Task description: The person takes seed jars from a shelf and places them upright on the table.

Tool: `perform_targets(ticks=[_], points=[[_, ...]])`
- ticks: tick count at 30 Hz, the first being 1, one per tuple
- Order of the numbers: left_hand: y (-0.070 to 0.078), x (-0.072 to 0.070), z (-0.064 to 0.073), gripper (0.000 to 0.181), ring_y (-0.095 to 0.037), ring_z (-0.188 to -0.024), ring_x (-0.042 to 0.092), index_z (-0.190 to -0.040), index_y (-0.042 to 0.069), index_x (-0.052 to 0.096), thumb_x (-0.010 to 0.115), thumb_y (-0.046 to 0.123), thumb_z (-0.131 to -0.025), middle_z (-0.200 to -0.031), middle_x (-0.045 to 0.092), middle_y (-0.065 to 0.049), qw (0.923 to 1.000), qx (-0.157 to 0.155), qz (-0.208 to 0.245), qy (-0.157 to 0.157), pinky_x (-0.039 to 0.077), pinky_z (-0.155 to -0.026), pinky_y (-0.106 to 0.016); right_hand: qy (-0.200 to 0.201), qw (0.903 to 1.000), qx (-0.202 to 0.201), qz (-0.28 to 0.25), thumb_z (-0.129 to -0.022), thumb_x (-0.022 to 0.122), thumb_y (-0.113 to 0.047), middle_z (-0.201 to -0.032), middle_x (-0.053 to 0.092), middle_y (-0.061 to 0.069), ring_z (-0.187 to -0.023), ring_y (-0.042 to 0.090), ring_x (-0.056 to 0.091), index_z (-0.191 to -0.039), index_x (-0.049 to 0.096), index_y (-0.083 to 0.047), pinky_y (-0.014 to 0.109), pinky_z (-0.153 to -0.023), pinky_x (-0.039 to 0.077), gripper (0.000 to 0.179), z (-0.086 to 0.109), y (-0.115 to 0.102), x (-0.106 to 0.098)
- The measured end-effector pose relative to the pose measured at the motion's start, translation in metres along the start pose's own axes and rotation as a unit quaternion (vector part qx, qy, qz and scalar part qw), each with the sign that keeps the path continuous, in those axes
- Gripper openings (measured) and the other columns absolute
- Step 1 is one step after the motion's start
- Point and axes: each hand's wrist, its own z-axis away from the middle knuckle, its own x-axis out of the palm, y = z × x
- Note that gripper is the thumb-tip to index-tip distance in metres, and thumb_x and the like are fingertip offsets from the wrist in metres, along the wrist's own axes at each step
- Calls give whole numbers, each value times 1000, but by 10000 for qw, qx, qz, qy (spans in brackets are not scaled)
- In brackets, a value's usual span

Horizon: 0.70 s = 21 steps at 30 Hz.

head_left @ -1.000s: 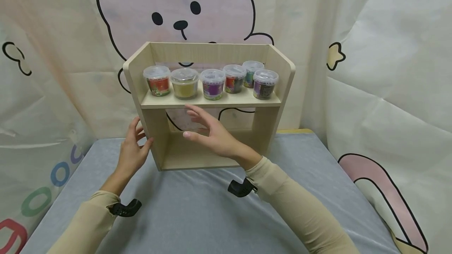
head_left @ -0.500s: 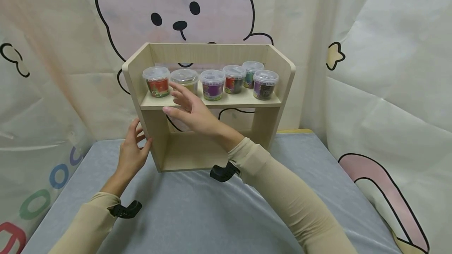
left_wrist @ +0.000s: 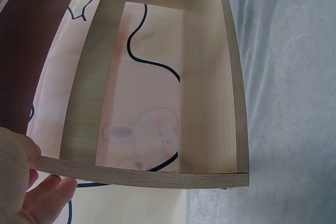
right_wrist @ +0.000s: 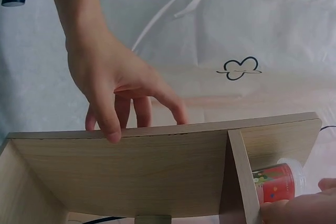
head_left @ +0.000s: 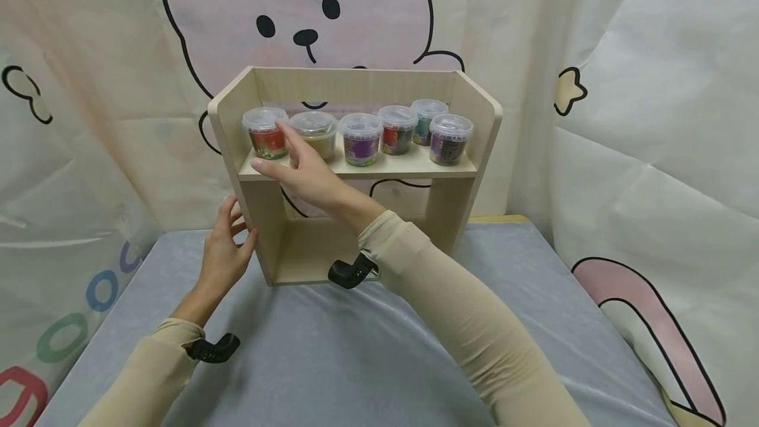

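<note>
A pale wooden two-tier shelf (head_left: 356,87) stands on the blue-grey cloth. My left hand (head_left: 222,257) grips its left side panel, thumb at the front edge and fingers along the outside, as the right wrist view also shows. On the upper tier, my right hand (head_left: 311,175) reaches to a small red tub (head_left: 269,142) with a clear lid, the leftmost one. Thumb and forefinger spread at the tub's front and right side, not closed round it. Beside it, a yellow tub (head_left: 313,122) is partly hidden behind the right hand. A purple tub (head_left: 360,149) sits right of that.
Farther right on the upper tier stand another red tub (head_left: 396,139), a teal-labelled tub (head_left: 422,129) and a dark purple tub (head_left: 449,149). The lower tier (head_left: 308,262) is open at the front. A printed curtain (head_left: 504,51) hangs close behind the shelf.
My right hand has moved left and up from the front of the shelf's middle, past the yellow tub, to the leftmost red tub. My left hand stays on the side panel.
</note>
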Motion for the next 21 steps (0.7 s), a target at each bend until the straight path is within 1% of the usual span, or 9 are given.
perform_targets(ticks=[3, 5, 7, 11, 14, 19, 21], points=[[-1, 0, -1, 82, -54, -108, 67, -158, 23, 27, 64, -8, -91, -139, 57, -32, 10000, 54, -6, 9, 59, -71, -62, 28, 10000, 54, -32, -98, 63, -31, -171, 14, -6, -158, 13, 15, -164, 3, -27, 44, -129, 20, 89, -7, -2, 2], [-1, 0, -1, 82, -54, -108, 67, -158, 22, 27, 64, -8, -91, -138, 58, -32, 10000, 75, -23, 10, 59, -71, -62, 106, 9999, 108, -61, -98, 64, -32, -171, 15, -6, -158, 12, 15, -164, -1, -28, 43, -129, 19, 93, -11, -2, 3], [-1, 0, -1, 82, -54, -107, 67, -157, 23, 28, 65, -7, -91, -138, 58, -32, 10000, 72, -32, 7, 59, -70, -61, 187, 9995, 250, -79, -98, 64, -34, -171, 13, -7, -158, 12, 13, -164, -3, -28, 44, -129, 18, 95, -15, -3, 4], [-1, 0, -1, 82, -53, -107, 68, -157, 24, 28, 65, -6, -91, -139, 58, -31, 10000, 49, -53, -19, 59, -70, -61, 398, 9979, 453, -255, -96, 65, -36, -171, 13, -7, -158, 13, 15, -164, -3, -30, 45, -130, 17, 96, -23, -6, 7], [0, 0, -2, 82, -54, -108, 67, -157, 23, 27, 65, -6, -91, -138, 57, -32, 10000, 55, -58, -41, 59, -71, -62, 526, 9959, 601, -431, -96, 66, -36, -171, 13, -7, -158, 14, 16, -163, -3, -31, 46, -129, 17, 97, -29, -7, 7], [-1, 0, -2, 82, -54, -107, 67, -157, 21, 27, 64, -8, -90, -138, 57, -33, 10000, 56, -68, -47, 59, -71, -62, 679, 9917, 905, -606, -95, 67, -37, -172, 6, -7, -159, 16, 14, -163, -4, -32, 45, -130, 16, 99, -38, -8, 8], [-1, 0, -2, 81, -54, -107, 67, -157, 21, 28, 64, -8, -91, -138, 57, -33, 10000, 38, -66, -47, 59, -71, -62, 723, 9910, 931, -637, -95, 68, -36, -172, 8, -6, -158, 16, 16, -164, -3, -30, 44, -130, 18, 99, -41, -8, 8]])
